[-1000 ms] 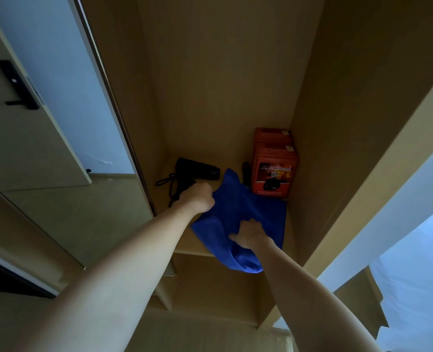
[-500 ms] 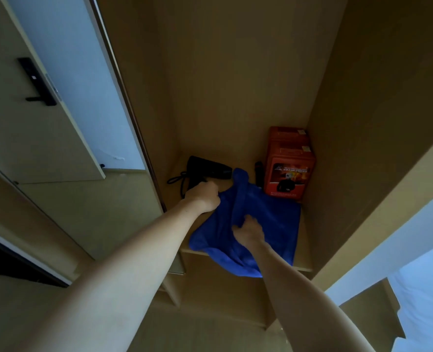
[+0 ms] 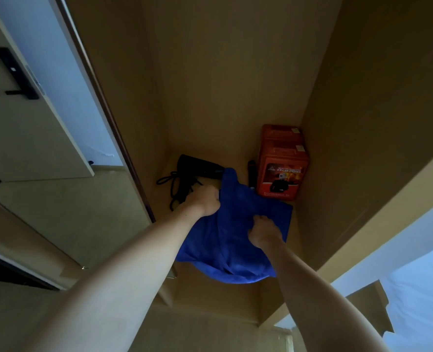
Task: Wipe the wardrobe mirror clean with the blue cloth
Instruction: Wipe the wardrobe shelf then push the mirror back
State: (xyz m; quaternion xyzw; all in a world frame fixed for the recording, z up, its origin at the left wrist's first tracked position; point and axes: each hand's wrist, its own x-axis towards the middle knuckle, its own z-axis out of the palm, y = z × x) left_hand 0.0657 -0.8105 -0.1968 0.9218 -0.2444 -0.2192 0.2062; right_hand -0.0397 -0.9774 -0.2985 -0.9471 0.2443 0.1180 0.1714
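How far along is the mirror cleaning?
Barely started. Both the left hand and the right hand grip the blue cloth, which lies on the wardrobe shelf beside an orange box. No wiping shows; the mirror is all left.

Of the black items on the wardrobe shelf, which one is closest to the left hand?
The black hair dryer, its coiled cord lying right by the left hand. The slim black item stands farther right, against the orange box.
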